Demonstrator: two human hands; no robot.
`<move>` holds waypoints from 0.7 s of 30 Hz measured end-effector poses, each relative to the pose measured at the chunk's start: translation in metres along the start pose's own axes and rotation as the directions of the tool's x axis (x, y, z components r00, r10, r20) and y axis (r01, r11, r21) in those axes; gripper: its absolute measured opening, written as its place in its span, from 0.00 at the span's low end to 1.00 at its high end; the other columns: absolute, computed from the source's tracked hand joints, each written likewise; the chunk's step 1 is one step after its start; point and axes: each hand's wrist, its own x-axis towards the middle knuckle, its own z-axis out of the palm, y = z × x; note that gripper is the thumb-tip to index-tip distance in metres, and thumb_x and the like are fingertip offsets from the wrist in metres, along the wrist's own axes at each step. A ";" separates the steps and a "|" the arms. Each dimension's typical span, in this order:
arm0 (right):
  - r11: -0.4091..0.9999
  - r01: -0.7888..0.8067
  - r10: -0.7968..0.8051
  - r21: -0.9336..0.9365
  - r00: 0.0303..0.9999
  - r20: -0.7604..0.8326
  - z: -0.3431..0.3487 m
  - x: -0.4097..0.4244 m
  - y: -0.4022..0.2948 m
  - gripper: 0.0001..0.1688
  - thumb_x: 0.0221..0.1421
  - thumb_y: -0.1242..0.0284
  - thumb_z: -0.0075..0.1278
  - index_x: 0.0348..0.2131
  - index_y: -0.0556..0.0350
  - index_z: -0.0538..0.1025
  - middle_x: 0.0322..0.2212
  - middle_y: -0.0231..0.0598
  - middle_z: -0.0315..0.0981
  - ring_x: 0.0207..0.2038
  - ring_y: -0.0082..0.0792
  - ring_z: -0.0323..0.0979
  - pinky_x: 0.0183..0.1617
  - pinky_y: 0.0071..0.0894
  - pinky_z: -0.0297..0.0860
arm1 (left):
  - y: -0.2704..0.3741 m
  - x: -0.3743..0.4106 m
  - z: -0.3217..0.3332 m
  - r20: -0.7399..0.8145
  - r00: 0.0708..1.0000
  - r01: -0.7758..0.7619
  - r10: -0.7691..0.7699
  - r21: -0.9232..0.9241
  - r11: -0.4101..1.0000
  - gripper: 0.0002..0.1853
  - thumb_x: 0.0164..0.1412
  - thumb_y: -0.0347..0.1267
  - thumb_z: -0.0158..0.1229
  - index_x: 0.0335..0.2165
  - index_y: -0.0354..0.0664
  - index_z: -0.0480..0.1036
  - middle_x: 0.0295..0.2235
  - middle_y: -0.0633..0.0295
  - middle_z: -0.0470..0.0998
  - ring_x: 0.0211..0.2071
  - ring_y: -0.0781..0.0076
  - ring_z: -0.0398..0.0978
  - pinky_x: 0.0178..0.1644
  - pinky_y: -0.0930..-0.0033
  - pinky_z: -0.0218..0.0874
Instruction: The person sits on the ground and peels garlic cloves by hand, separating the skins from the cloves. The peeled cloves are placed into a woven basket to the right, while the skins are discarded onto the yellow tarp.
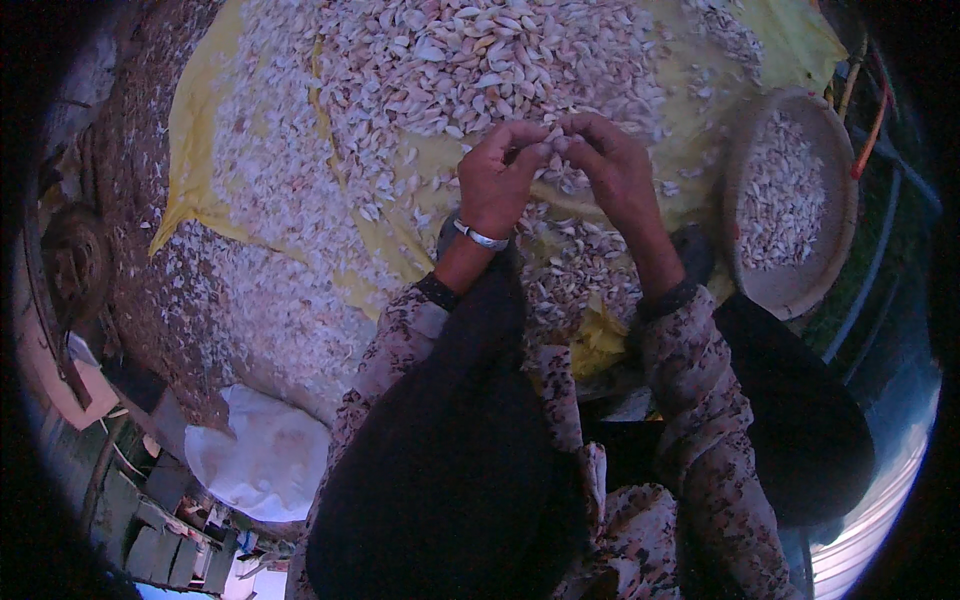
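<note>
A small pale garlic clove (pixel 555 136) is pinched between the fingertips of both hands, partly covered by them. My left hand (pixel 496 180), with a silver bracelet at the wrist, grips it from the left. From the right, thumb and fingers of my right hand (pixel 616 169) close on the same clove. Just beyond my hands rises a large heap of garlic cloves (pixel 487 67) on a yellow sheet (pixel 199 180). Closer to me, more loose cloves (pixel 581 262) lie between my dark-clad legs.
To the right, a shallow round basket (pixel 795 289) holds a pile of cloves (pixel 784 195). Papery skins (pixel 277 315) are scattered across the ground on the left. A stuffed white sack (pixel 262 450) lies at lower left, and an orange rod (pixel 870 139) is beyond the basket.
</note>
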 end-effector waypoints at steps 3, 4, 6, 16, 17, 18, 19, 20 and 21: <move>0.992 -0.044 0.038 0.114 0.998 0.050 0.001 0.001 0.000 0.13 0.50 0.73 0.52 0.37 0.60 0.74 0.30 0.31 0.73 0.33 0.20 0.69 0.36 0.21 0.66 | 0.006 0.000 -0.002 0.060 0.996 0.065 -0.061 -0.069 0.995 0.09 0.55 0.27 0.56 0.36 0.34 0.71 0.32 0.64 0.76 0.31 0.80 0.72 0.37 0.78 0.64; 0.984 -0.064 0.051 0.168 0.996 0.078 0.000 0.002 0.002 0.13 0.50 0.73 0.52 0.37 0.60 0.74 0.30 0.30 0.73 0.33 0.20 0.69 0.36 0.21 0.66 | 0.008 0.000 -0.003 0.086 0.993 0.088 -0.079 -0.099 0.991 0.10 0.56 0.27 0.55 0.37 0.34 0.71 0.32 0.63 0.76 0.31 0.79 0.72 0.37 0.77 0.65; 0.977 -0.077 0.054 0.197 0.991 0.119 -0.004 0.004 0.005 0.13 0.50 0.74 0.51 0.37 0.60 0.73 0.29 0.30 0.73 0.32 0.20 0.69 0.35 0.21 0.66 | 0.010 0.002 -0.005 0.171 0.969 0.212 -0.179 -0.204 0.956 0.10 0.56 0.27 0.54 0.38 0.34 0.70 0.32 0.62 0.76 0.32 0.76 0.73 0.38 0.74 0.66; 0.990 -0.093 0.076 0.107 0.985 0.156 -0.012 0.009 -0.007 0.15 0.52 0.72 0.48 0.40 0.60 0.75 0.26 0.30 0.74 0.27 0.18 0.68 0.32 0.20 0.65 | -0.008 0.010 -0.019 0.552 0.799 0.585 -0.238 -0.621 0.522 0.15 0.58 0.28 0.51 0.44 0.36 0.65 0.31 0.61 0.73 0.35 0.69 0.73 0.41 0.66 0.67; 0.994 -0.086 0.075 0.068 0.986 0.149 -0.012 0.009 -0.013 0.16 0.51 0.72 0.47 0.40 0.60 0.75 0.25 0.31 0.74 0.26 0.18 0.68 0.32 0.20 0.65 | -0.010 0.010 -0.020 0.542 0.807 0.578 -0.236 -0.638 0.509 0.15 0.58 0.28 0.51 0.44 0.36 0.65 0.32 0.61 0.73 0.35 0.69 0.73 0.41 0.66 0.67; 0.995 -0.080 0.072 0.051 0.987 0.144 -0.012 0.009 -0.016 0.16 0.51 0.72 0.48 0.40 0.59 0.76 0.24 0.31 0.74 0.26 0.18 0.68 0.31 0.20 0.66 | -0.010 0.009 -0.019 0.535 0.812 0.574 -0.234 -0.654 0.493 0.15 0.58 0.27 0.51 0.45 0.36 0.65 0.32 0.61 0.73 0.35 0.69 0.73 0.40 0.66 0.67; 0.997 -0.074 0.069 0.034 0.988 0.140 -0.012 0.009 -0.018 0.16 0.50 0.72 0.48 0.39 0.58 0.76 0.24 0.32 0.74 0.25 0.18 0.68 0.30 0.20 0.66 | -0.011 0.008 -0.018 0.527 0.817 0.569 -0.233 -0.670 0.477 0.15 0.58 0.27 0.50 0.45 0.36 0.65 0.33 0.61 0.74 0.36 0.69 0.73 0.40 0.66 0.67; 0.998 -0.068 0.065 0.018 0.989 0.136 -0.011 0.009 -0.019 0.16 0.50 0.72 0.49 0.39 0.57 0.77 0.23 0.32 0.74 0.25 0.18 0.68 0.30 0.20 0.66 | -0.011 0.006 -0.016 0.487 0.833 0.549 -0.264 -0.658 0.515 0.14 0.58 0.27 0.51 0.44 0.36 0.65 0.32 0.61 0.74 0.35 0.70 0.74 0.39 0.67 0.67; 0.998 -0.059 0.057 0.008 0.992 0.110 -0.010 0.008 -0.019 0.15 0.49 0.72 0.49 0.38 0.59 0.76 0.23 0.32 0.74 0.24 0.18 0.68 0.29 0.20 0.65 | -0.003 0.005 -0.012 0.446 0.846 0.530 -0.291 -0.645 0.551 0.13 0.58 0.27 0.52 0.42 0.36 0.66 0.32 0.62 0.74 0.34 0.71 0.74 0.38 0.68 0.67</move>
